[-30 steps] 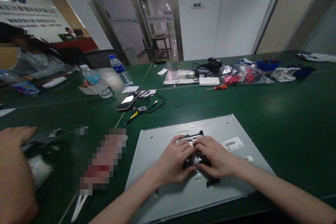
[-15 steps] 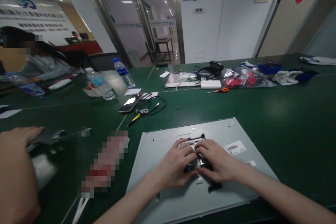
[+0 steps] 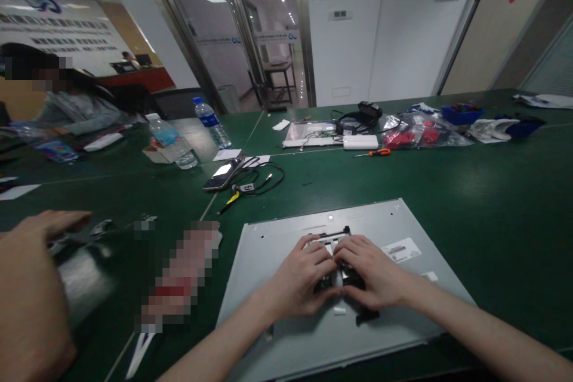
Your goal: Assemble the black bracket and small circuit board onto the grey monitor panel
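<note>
A grey metal panel (image 3: 295,340) lies flat on the green table, with white labels at its right side. On its middle sits a small black and silver part (image 3: 338,277), largely covered by my fingers. My left hand (image 3: 304,277) curls round the part's left side. From the right, my right hand (image 3: 369,271) grips the same part, fingertips almost meeting those of my left hand. Black ends of the part stick out above and below my hands.
Another person's hand (image 3: 36,286) is at the left, beside a blurred clear bag (image 3: 85,280). Beyond the panel lie a phone (image 3: 224,173), a cable (image 3: 273,185), an orange screwdriver (image 3: 379,153), bottles (image 3: 212,122) and a plastic bag (image 3: 425,131).
The other person's hand and the clear bag have moved slightly right. My hands stay on the part with only a slight shift of the fingers.
</note>
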`<action>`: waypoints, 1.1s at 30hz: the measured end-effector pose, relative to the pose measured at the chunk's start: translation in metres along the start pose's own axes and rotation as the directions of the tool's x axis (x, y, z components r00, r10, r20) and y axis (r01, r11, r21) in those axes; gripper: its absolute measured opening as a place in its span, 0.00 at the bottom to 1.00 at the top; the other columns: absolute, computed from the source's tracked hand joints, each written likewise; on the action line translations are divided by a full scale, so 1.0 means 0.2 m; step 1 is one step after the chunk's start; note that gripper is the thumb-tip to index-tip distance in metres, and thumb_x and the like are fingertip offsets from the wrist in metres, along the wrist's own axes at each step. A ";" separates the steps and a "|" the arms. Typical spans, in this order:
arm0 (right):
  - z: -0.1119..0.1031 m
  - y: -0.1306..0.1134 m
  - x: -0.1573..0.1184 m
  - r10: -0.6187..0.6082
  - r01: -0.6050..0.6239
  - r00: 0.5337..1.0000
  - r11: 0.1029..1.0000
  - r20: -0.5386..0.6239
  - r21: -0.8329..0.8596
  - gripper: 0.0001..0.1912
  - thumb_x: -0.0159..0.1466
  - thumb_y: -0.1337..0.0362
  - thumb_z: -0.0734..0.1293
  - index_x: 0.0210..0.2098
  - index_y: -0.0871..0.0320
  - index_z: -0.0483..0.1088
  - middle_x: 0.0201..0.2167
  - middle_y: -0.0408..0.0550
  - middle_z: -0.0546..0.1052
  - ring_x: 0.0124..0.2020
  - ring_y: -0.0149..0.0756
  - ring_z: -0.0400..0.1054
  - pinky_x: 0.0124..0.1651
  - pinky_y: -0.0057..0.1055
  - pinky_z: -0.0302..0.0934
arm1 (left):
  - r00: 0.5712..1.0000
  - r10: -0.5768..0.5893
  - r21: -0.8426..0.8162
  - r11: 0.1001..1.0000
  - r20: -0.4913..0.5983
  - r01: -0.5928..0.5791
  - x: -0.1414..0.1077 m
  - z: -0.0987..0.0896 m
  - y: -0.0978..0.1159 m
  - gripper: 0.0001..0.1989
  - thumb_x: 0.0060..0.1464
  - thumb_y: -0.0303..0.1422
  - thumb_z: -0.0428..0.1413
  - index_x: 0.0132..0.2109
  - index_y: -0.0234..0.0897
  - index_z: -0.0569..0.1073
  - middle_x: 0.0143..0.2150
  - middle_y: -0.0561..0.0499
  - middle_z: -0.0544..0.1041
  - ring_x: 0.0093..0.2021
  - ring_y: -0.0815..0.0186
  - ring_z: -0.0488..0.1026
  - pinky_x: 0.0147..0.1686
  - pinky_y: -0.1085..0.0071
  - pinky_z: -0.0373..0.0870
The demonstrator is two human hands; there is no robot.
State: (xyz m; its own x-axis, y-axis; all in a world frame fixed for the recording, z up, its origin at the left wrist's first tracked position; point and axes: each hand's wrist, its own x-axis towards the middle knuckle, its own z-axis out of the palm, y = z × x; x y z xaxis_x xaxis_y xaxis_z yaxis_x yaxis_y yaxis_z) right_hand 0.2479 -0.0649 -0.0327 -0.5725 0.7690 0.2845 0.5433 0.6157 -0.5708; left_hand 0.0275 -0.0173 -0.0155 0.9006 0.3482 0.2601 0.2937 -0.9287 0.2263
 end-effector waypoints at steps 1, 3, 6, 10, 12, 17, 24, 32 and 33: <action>0.00 0.00 0.00 -0.001 0.001 1.000 1.000 -0.007 0.007 0.16 0.59 0.62 0.70 0.45 0.56 0.65 0.46 0.52 0.73 0.49 0.47 0.65 0.57 0.48 0.59 | 1.000 0.000 0.005 1.000 0.002 0.000 0.00 0.00 0.00 0.11 0.58 0.41 0.60 0.40 0.38 0.73 0.41 0.47 0.77 0.44 0.57 0.74 0.60 0.50 0.59; -0.01 0.00 0.00 -0.004 0.004 1.000 1.000 -0.025 0.018 0.17 0.58 0.65 0.69 0.45 0.55 0.65 0.46 0.51 0.73 0.49 0.46 0.65 0.58 0.48 0.58 | 1.000 0.001 0.016 1.000 0.001 -0.001 0.00 0.01 -0.01 0.11 0.58 0.41 0.60 0.41 0.38 0.74 0.41 0.47 0.77 0.44 0.57 0.74 0.60 0.51 0.59; -0.01 0.00 0.00 -0.010 0.011 0.999 1.000 -0.047 0.023 0.17 0.58 0.67 0.68 0.47 0.56 0.66 0.47 0.51 0.74 0.50 0.46 0.65 0.59 0.48 0.57 | 1.000 0.003 0.030 1.000 -0.009 -0.003 -0.01 0.02 -0.01 0.11 0.58 0.41 0.61 0.41 0.38 0.74 0.41 0.47 0.77 0.44 0.57 0.74 0.60 0.50 0.59; -0.01 0.00 0.00 -0.018 0.019 0.999 1.000 -0.052 0.022 0.17 0.60 0.67 0.68 0.48 0.56 0.67 0.47 0.51 0.75 0.51 0.45 0.65 0.60 0.47 0.57 | 1.000 0.012 0.039 0.999 -0.027 -0.011 -0.01 0.03 -0.02 0.12 0.58 0.42 0.62 0.41 0.38 0.75 0.41 0.48 0.77 0.44 0.57 0.74 0.60 0.50 0.60; 0.00 0.00 0.00 -0.021 0.022 0.999 1.000 -0.050 0.021 0.17 0.61 0.67 0.67 0.50 0.56 0.68 0.48 0.51 0.74 0.51 0.45 0.65 0.60 0.47 0.58 | 0.999 0.025 0.041 0.999 -0.038 -0.023 -0.01 0.04 -0.02 0.12 0.59 0.42 0.61 0.41 0.38 0.75 0.42 0.47 0.77 0.45 0.57 0.74 0.59 0.51 0.61; 0.01 0.00 0.00 -0.013 0.014 0.999 1.000 -0.033 0.012 0.15 0.63 0.66 0.66 0.50 0.57 0.68 0.48 0.52 0.74 0.52 0.45 0.65 0.59 0.46 0.59 | 0.996 0.061 0.031 0.998 -0.059 -0.060 -0.01 0.05 -0.02 0.11 0.61 0.43 0.60 0.40 0.40 0.76 0.43 0.48 0.77 0.46 0.58 0.73 0.58 0.53 0.62; 0.02 0.00 0.00 -0.019 0.019 0.999 1.000 -0.041 0.017 0.16 0.61 0.65 0.68 0.49 0.57 0.67 0.48 0.52 0.74 0.52 0.46 0.64 0.59 0.46 0.59 | 0.996 0.076 0.013 0.997 -0.045 -0.076 -0.01 0.05 -0.03 0.08 0.61 0.41 0.60 0.38 0.43 0.79 0.40 0.50 0.78 0.45 0.59 0.73 0.59 0.52 0.59; 0.02 0.01 0.00 -0.013 0.014 0.999 1.000 -0.043 0.012 0.17 0.61 0.63 0.69 0.49 0.57 0.67 0.48 0.53 0.74 0.52 0.46 0.65 0.57 0.46 0.59 | 0.995 0.090 0.009 0.996 -0.042 -0.089 -0.01 0.04 -0.03 0.07 0.62 0.39 0.59 0.39 0.43 0.79 0.39 0.52 0.80 0.45 0.60 0.74 0.60 0.54 0.57; 0.02 0.01 0.00 -0.011 0.012 0.999 1.000 -0.043 0.010 0.17 0.61 0.63 0.69 0.49 0.57 0.67 0.47 0.52 0.74 0.51 0.46 0.65 0.57 0.46 0.59 | 0.995 0.091 0.005 0.996 -0.045 -0.091 -0.01 0.04 -0.03 0.07 0.62 0.39 0.59 0.39 0.43 0.78 0.38 0.53 0.80 0.44 0.60 0.74 0.60 0.54 0.57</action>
State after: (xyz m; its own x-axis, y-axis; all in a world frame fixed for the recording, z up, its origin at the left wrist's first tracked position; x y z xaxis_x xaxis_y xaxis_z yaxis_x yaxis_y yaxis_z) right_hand 0.2459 -0.0650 -0.0367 -0.5516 0.7686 0.3240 0.5303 0.6230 -0.5750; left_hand 0.0256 -0.0128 -0.0244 0.9081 0.2680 0.3217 0.2124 -0.9570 0.1976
